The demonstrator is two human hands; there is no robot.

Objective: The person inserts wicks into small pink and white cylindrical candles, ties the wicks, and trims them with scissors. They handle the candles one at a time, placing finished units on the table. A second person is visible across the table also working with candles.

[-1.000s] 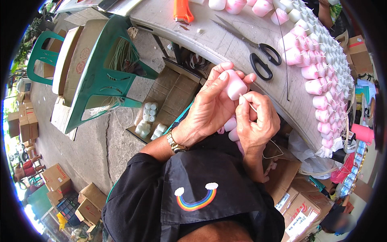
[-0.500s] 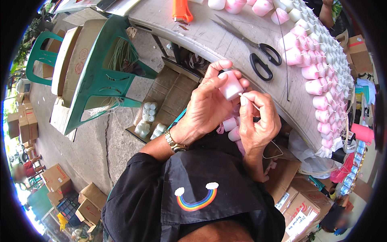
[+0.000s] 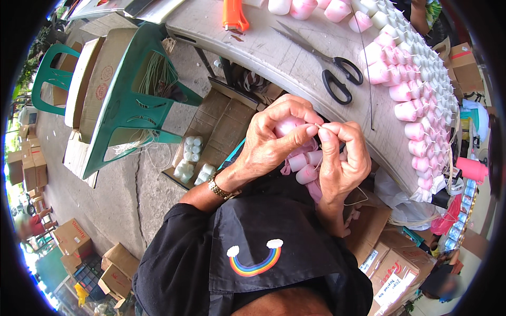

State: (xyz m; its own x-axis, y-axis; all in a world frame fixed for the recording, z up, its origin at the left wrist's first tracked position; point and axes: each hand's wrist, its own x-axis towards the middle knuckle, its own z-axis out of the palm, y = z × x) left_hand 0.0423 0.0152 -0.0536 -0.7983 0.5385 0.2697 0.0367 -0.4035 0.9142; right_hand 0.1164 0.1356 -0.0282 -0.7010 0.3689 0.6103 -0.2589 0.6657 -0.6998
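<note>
My left hand (image 3: 274, 134) curls round a pink candle-like cylinder (image 3: 287, 126), which its fingers partly cover. The left thumb and forefinger pinch close to a thin pale cord (image 3: 319, 126). At the same spot my right hand (image 3: 342, 152) has the cord between thumb and forefinger, and the two sets of fingertips nearly touch. Below the hands, more pink cylinders (image 3: 305, 173) lie against soft pink material in my lap. Black-handled scissors (image 3: 337, 87) rest on the white table (image 3: 247, 45), beyond my hands, with their blades apart.
Rows of pink and white cylinders (image 3: 405, 111) with cord ends cover the table's right side. A thin metal rod (image 3: 367, 68) lies beside them. An orange-handled cutter (image 3: 233, 15) lies at the far edge. Left stand a green chair (image 3: 139, 105) and an open carton (image 3: 219, 118) holding white cylinders.
My left hand has turned over the pink cylinder and brought its thumb and forefinger to the cord. My right hand's fingertips have come up close to them.
</note>
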